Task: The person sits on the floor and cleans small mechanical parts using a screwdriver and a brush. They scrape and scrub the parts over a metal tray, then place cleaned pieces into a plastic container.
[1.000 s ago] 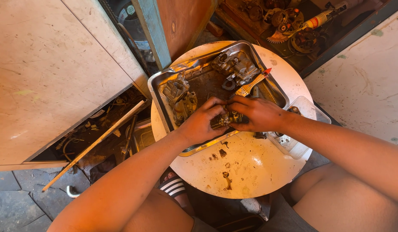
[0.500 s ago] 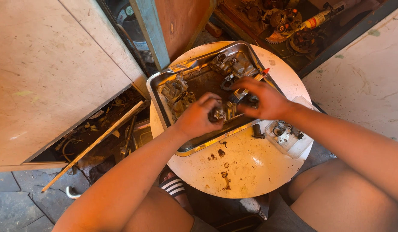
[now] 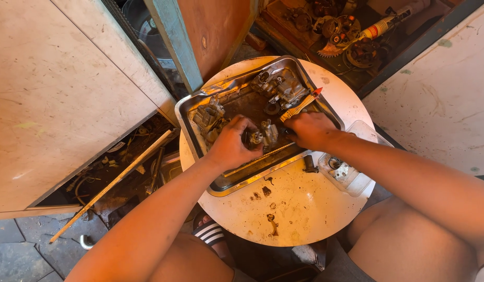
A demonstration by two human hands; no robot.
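Meanwhile, the left hand point(image 3: 230, 144) gripped a small metal engine part point(image 3: 260, 136) near the middle of the steel tray point(image 3: 197, 104). Just beside it, the right hand point(image 3: 310, 129) was closed around a brush point(image 3: 300, 106) angled toward the tray's far corner.

Light: warm, bright sun, cast from upper right | Glare: seen on metal tray point(image 3: 263, 176) rim | Shadows: deep under cabinets | Focus: sharp, edges slightly stretched

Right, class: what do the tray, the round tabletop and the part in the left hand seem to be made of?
Tray: probably steel, since its bright rim mirrors the light.
Round tabletop: pale and smooth with dark stains, perhaps plastic or painted; unclear.
Part in the left hand: dull grey and grimy, likely cast metal.
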